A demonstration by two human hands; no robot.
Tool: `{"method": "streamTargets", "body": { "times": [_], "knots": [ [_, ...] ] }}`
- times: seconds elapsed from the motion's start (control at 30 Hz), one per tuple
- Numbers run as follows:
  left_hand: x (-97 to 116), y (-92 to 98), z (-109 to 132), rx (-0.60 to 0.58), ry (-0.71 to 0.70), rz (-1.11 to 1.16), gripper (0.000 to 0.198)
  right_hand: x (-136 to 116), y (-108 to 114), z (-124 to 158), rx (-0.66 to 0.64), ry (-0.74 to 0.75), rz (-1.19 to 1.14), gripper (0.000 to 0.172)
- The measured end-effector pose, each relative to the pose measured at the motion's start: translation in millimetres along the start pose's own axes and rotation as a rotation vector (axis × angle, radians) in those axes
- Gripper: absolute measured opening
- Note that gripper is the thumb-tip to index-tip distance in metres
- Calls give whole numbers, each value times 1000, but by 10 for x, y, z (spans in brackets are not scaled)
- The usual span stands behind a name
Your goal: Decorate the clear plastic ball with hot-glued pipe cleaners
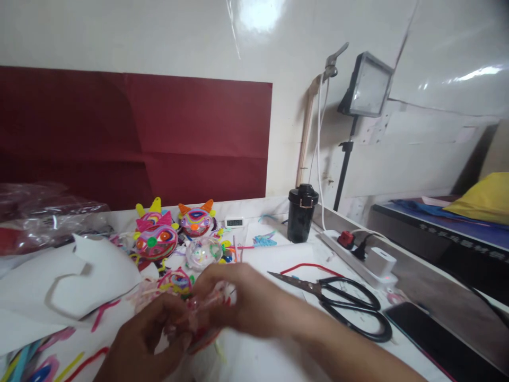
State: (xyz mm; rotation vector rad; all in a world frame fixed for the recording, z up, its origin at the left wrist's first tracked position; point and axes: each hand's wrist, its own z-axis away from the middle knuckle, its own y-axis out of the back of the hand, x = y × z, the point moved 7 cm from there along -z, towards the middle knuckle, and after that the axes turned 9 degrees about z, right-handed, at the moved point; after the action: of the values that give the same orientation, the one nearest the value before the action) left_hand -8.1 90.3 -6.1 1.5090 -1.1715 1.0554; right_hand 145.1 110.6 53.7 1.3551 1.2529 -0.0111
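Note:
Low in the middle of the head view, my left hand (153,337) and my right hand (242,302) meet around a clear, rounded craft piece with red on it (204,342). The fingers of both hands are closed on it and hide much of its shape. Just beyond them lies a colourful face ornament (177,279) made of bent fuzzy strips. A clear ball (203,253) with coloured bits rests behind. Further back are a face ornament with a green nose (156,242) and one with orange ears (196,218).
Large black-handled scissors (350,302) lie right of my hands, near a red fuzzy stem (312,266) and a phone (441,339). Behind stand a black bottle (302,215) and a small digital clock (234,222). A power strip (358,260) runs along the right edge. Curled white paper (91,270) lies left.

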Motion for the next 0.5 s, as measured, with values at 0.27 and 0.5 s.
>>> {"method": "streamTargets", "body": {
  "times": [0.27,0.5],
  "knots": [
    [14,465,-150,349,42,358,23,1094,95,-716,25,-241,640,25],
    [-51,680,-203,450,79,549,33,1304,-304,-965,-66,-266,864,31]
  ]
}}
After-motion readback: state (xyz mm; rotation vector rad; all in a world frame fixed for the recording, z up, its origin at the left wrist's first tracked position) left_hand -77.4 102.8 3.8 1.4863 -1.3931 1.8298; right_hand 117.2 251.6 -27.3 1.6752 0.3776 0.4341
